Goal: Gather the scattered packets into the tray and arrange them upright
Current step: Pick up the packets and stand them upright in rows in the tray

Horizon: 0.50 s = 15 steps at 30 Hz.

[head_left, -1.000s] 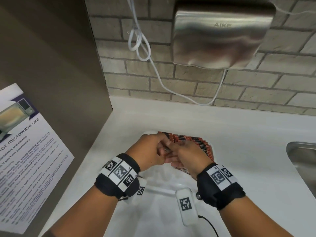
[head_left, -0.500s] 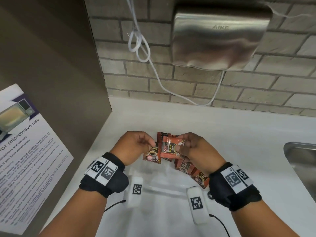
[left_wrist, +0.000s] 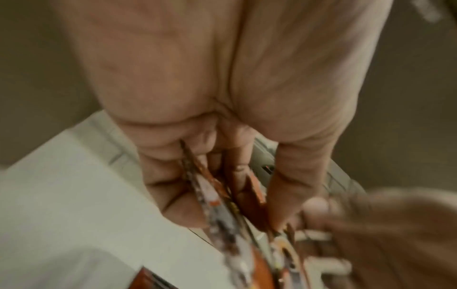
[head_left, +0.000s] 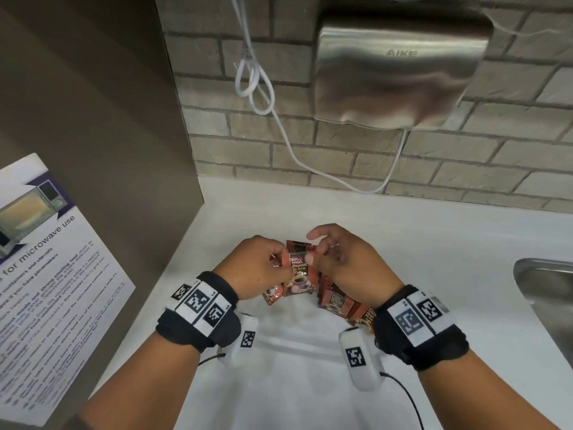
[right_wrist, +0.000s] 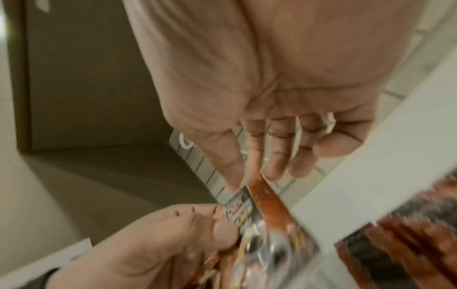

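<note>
Small red-brown coffee packets [head_left: 299, 276] hang between both hands above the white tray [head_left: 297, 346]. My left hand [head_left: 263, 270] pinches a few of them by their top edge; edge-on they show between its thumb and fingers as packets [left_wrist: 215, 195]. My right hand [head_left: 338, 262] pinches the top right corner of the front packet [right_wrist: 249, 211] with thumb and forefinger, its other fingers spread loose. A row of packets [head_left: 344, 305] leans along the tray's right side, partly hidden under my right wrist.
A white counter [head_left: 434, 252] runs to a brick wall with a steel hand dryer [head_left: 400, 72] and a looped white cable [head_left: 257, 85]. A steel sink [head_left: 545, 293] lies at the right. A brown panel with a microwave notice [head_left: 46, 274] stands at the left.
Both hands have lifted off the row in the tray and drawn toward me, now holding a few packets raised between them. The view has shifted slightly.
</note>
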Available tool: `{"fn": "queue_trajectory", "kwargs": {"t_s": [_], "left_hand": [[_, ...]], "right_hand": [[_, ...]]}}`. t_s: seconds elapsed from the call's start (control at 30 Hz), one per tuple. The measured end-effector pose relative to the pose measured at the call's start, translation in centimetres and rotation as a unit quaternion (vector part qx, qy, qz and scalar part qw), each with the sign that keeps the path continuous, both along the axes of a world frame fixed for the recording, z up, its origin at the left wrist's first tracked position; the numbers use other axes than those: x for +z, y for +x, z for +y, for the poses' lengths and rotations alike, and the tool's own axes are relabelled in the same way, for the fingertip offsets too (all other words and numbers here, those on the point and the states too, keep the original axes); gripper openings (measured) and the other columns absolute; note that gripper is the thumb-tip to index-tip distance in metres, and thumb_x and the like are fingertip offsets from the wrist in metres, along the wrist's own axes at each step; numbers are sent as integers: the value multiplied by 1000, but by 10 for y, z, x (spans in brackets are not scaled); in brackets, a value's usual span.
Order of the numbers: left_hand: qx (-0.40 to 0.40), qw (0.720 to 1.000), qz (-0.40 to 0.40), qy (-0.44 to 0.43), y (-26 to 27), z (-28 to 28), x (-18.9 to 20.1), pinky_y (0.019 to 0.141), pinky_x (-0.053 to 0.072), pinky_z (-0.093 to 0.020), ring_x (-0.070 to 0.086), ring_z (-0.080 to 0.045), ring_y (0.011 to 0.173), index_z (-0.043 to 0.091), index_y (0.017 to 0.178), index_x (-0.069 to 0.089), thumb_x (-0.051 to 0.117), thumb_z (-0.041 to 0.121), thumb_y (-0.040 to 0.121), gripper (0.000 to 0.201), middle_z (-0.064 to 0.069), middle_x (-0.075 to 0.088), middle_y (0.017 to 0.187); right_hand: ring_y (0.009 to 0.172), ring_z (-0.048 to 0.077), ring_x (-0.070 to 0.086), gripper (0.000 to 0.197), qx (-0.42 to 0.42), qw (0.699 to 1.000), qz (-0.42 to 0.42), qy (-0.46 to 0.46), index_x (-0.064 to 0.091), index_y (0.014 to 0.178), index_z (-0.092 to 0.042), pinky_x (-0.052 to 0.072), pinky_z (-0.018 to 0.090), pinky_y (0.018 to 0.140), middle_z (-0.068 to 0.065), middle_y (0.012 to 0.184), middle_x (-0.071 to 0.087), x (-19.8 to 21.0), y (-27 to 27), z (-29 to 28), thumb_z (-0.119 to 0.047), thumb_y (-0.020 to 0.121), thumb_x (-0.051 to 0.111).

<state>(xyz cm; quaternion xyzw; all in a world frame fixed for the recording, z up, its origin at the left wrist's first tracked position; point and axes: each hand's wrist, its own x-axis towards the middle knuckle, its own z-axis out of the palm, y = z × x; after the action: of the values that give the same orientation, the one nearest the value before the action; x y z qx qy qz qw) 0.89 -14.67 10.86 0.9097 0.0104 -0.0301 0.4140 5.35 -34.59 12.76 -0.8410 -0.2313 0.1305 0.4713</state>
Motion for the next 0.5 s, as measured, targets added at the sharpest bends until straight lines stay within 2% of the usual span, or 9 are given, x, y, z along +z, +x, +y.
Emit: {"fn": "queue_trajectory", "kwargs": {"t_s": [0.07, 0.13, 0.3, 0.4, 0.5], "left_hand": [[-28, 998, -12, 46, -1, -3, 4, 56, 42, -17, 52, 0, 56, 16, 77, 68, 72, 21, 82, 7, 9, 62, 67], [-32, 998, -22, 45, 0, -4, 5, 57, 41, -15, 52, 0, 60, 16, 78, 69, 72, 20, 81, 6, 12, 61, 69], [-24, 999, -27, 29, 3, -2, -1, 57, 38, -12, 55, 3, 61, 27, 72, 64, 73, 20, 83, 16, 17, 61, 67], [-4, 1000, -22, 11, 2, 4, -6, 60, 41, -8, 60, 4, 72, 23, 84, 68, 76, 20, 84, 9, 18, 66, 80], [15, 996, 55, 71, -2, 17, -12, 60, 47, -19, 62, -10, 76, 23, 108, 57, 66, 12, 88, 25, 5, 65, 93]], "right_hand": [[65, 2, 63, 18, 32, 997, -46, -46, 68, 103, -29, 45, 9, 62, -7, 83, 69, 7, 5, 2, -16, 90, 70], [70, 2, 64, 13, 52, 991, -71, -98, 73, 94, -28, 45, 10, 65, -9, 81, 71, 11, 10, 3, -15, 89, 71], [73, -3, 60, 6, 35, 984, -76, -156, 75, 91, -24, 41, 2, 64, -11, 82, 70, 14, 21, 4, -20, 88, 73], [78, 3, 62, 6, 26, 980, -79, -178, 75, 93, -20, 42, 2, 62, -10, 85, 70, 10, 26, 7, -18, 90, 70], [82, 8, 64, 8, 16, 978, -80, -192, 75, 94, -16, 44, 9, 65, -8, 86, 71, 6, 31, 10, -17, 91, 68]]}}
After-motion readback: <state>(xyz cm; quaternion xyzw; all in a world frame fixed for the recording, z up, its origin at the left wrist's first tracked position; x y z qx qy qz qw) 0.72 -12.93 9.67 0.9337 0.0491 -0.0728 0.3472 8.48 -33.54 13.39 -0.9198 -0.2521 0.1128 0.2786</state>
